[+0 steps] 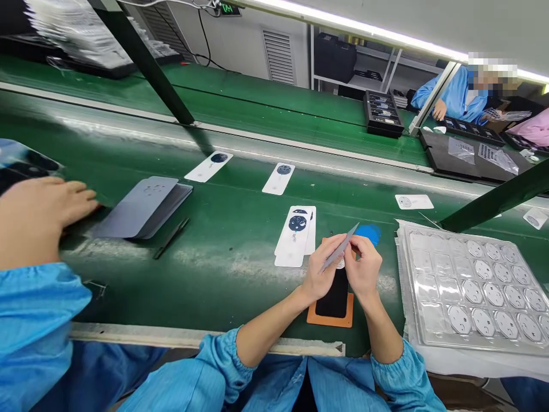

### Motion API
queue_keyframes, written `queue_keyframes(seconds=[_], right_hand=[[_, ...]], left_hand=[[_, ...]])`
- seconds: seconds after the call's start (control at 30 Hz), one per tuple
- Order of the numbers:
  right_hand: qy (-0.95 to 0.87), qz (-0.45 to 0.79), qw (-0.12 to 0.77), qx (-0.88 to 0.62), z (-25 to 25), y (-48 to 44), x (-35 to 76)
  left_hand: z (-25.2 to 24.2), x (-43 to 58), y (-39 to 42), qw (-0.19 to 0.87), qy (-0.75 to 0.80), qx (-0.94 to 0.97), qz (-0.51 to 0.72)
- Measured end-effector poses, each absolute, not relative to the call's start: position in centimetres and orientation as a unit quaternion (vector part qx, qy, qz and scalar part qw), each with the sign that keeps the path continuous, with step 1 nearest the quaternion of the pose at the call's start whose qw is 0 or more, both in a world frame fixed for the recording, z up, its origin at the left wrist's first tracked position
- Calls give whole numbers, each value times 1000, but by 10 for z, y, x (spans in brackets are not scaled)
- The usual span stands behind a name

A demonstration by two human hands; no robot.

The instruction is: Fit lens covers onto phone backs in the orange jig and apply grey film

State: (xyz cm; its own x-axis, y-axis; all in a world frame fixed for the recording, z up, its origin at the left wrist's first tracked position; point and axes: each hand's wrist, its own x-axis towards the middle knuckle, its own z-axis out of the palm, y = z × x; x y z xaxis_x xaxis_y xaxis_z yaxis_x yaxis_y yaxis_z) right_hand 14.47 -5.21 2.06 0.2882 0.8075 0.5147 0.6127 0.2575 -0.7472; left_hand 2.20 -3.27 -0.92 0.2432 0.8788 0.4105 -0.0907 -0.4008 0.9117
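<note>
My left hand [321, 269] is closed around the long edge of a thin grey phone back panel [340, 249], which is tilted and seen nearly edge-on. Close against the panel's other side, my right hand [363, 264] has thumb and fingers pinched together; whatever lies between those fingertips is hidden. Beneath both hands, a black phone-shaped block [333, 297] rests on an orange base [330, 320]. A blue patch [369, 233] shows behind my right hand. Left of my hands, overlapping white cards [292, 246] with dark round camera-ring prints lie on the green bench.
A clear tray [433, 309] of round pieces stands at right. Grey panels [137, 209] lean together at left, near tweezers [171, 237] and a co-worker's hand [47, 212]. More cards [278, 178] lie farther back. A green post [493, 197] slants over the bench; another person [458, 94] works beyond.
</note>
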Motion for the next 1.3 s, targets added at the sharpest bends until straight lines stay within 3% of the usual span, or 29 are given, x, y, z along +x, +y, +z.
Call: queue_keyframes(seconds=[0.33, 0.53, 0.7, 0.83, 0.93, 1.0, 1.1, 1.2, 1.3], right_hand=[[-588, 60, 521, -615, 19, -53, 144], [-589, 25, 516, -621, 19, -47, 145], [-485, 108, 380, -780, 15, -30, 183], [-438, 122, 299, -839, 14, -19, 225], [-432, 107, 282, -850, 25, -31, 234], [-454, 90, 322, -826, 34, -51, 227], [-620, 76, 386, -679, 38, -85, 206], [-779, 12, 321, -539, 20, -106, 191], [-820, -62, 246, -513, -6, -109, 189]], left_hand=[[-9, 23, -38, 397, 284, 688, 537], [-15, 28, -41, 522, 344, 594, 507], [-9, 21, -19, 690, 377, 331, 521], [12, -7, 2, 703, 368, 240, 559], [27, -30, 3, 650, 399, 345, 547], [32, -41, -4, 580, 409, 505, 491], [25, -47, -19, 420, 307, 772, 365], [0, -40, -29, 241, 215, 902, 288], [-27, -34, -30, 127, 204, 937, 253]])
